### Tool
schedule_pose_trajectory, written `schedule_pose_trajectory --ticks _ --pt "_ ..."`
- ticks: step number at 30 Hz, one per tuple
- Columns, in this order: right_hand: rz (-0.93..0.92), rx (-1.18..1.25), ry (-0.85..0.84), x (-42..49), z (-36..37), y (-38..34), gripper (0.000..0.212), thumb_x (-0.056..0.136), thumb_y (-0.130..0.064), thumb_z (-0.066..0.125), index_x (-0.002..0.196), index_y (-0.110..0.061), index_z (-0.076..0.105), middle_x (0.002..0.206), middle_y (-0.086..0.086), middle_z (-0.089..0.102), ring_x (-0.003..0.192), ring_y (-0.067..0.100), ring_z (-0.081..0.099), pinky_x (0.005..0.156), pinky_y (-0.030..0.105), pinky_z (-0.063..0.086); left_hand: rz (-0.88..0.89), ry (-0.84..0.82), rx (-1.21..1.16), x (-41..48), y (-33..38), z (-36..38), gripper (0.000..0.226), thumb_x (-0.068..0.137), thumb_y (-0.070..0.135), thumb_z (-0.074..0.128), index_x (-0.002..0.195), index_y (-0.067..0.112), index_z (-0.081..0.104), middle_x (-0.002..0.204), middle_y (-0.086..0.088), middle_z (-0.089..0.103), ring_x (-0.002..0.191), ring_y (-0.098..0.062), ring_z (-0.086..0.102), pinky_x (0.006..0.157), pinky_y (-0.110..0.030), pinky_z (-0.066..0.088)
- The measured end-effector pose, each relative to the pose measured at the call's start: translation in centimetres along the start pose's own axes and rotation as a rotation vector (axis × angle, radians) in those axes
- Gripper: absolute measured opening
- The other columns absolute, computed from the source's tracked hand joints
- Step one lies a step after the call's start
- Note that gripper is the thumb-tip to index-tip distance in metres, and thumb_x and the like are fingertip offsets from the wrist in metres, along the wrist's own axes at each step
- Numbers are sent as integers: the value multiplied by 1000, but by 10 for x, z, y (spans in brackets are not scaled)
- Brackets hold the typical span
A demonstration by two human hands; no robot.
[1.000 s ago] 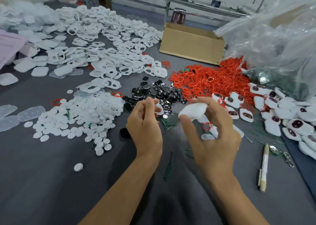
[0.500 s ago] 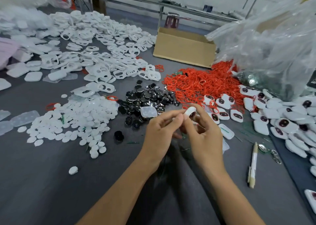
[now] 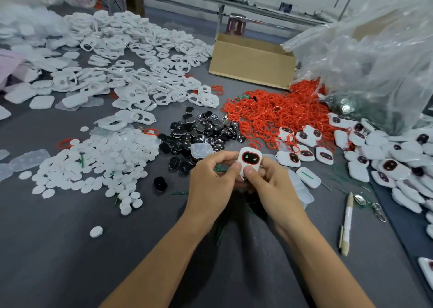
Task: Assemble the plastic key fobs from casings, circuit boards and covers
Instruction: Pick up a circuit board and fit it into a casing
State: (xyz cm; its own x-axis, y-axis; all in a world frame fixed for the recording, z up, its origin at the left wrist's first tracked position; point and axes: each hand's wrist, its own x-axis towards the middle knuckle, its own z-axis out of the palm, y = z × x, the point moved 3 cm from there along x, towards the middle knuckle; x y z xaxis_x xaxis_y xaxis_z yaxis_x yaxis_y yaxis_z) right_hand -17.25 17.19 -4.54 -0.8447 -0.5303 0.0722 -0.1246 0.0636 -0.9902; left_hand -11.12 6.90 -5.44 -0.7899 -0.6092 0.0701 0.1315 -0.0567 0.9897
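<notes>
Thumbs cover the key fob [image 3: 248, 162] bottom (its back unseen); bag [image 3: 375, 57] contents blurred.

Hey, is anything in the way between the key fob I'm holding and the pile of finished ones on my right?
Nothing visible blocks it. The key fob sits in both hands, and only low loose parts lie on the table before the finished pile.

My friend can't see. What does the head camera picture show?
Two hands, left hand and right hand, press together a white key fob over a grey table with piles of white casings, black boards and red rings.
</notes>
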Motion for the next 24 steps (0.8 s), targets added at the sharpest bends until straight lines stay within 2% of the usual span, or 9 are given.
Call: schedule_pose_trajectory --ticks 5,8,11,15,19,21,24 --pt "5 -24 47 2 -3 0 24 94 6 47 100 -10 65 85 12 72 75 19 65 76 43 52 -41 -51 -72 -2 1 5 22 89 -3 61 97 14 72 85 -7 69 63 -19 69 60 -34 60" --pt "15 -18 84 2 -6 1 29 92 8 47 96 -14 66 81 10 71 72 18 62 74 45 51 -40 -65 -69 -4 1 8 21 89 -3 62 100 11 71 88 -10 69 65 -20 70 62 -38 61" --pt "-5 13 66 0 -4 -1 26 93 7 48 98 -12 66 88 13 73 76 19 66 73 40 54 -23 -37 -59 -3 1 6 21 89 -3 60 99 12 72 90 -10 71 67 -22 71 65 -38 61" --pt "-1 31 -7 0 1 -2 25 94 7 46 106 -8 63 97 15 72 86 22 67 82 42 53 6 11 -32 0 -1 2 22 88 -3 61 97 14 73 90 -8 72 71 -26 72 67 -39 61" --pt "25 149 -42 -2 -1 -5 28 92 11 42 101 -5 64 84 9 74 72 17 70 63 25 56 21 -7 5 -2 1 3 21 86 0 65 94 18 73 88 -5 72 71 -28 72 71 -48 60" --pt "36 162 -45 -2 -2 -6 32 90 14 41 100 -5 65 86 11 74 72 19 70 63 26 56 15 -25 -7 -4 2 4 20 86 -2 65 91 17 72 84 -4 71 67 -25 72 68 -48 60" --pt "59 163 -33 0 -5 -5 35 89 16 39 98 -5 65 78 7 73 66 16 68 57 24 53 8 -49 -16 -6 2 6 13 87 -3 64 92 7 69 85 -10 69 67 -28 71 62 -45 61"
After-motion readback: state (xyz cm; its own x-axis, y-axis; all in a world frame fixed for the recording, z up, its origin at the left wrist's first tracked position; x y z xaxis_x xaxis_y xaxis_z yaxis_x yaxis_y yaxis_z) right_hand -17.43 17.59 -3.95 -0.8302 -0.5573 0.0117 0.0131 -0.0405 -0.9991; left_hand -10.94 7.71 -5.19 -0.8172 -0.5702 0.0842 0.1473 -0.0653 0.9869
